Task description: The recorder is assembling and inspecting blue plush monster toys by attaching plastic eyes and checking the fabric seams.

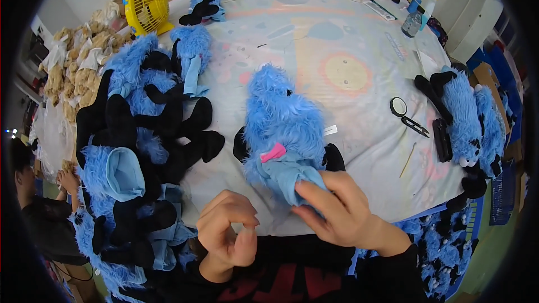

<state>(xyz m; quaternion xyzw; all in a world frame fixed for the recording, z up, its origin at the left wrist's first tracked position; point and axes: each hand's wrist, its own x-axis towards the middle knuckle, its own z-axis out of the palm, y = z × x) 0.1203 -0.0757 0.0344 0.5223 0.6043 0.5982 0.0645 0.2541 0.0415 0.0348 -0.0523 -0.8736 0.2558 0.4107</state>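
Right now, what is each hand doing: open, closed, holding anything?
Left hand: fingers curled, pinched together; whether it holds anything cannot be told.
Right hand: closed on the blue plush toy's light-blue fabric end.

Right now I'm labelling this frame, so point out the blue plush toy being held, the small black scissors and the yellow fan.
blue plush toy [283, 120]: head view, on its furry back.
small black scissors [416, 127]: head view, on the blades.
yellow fan [146, 7]: head view, on the front grille.
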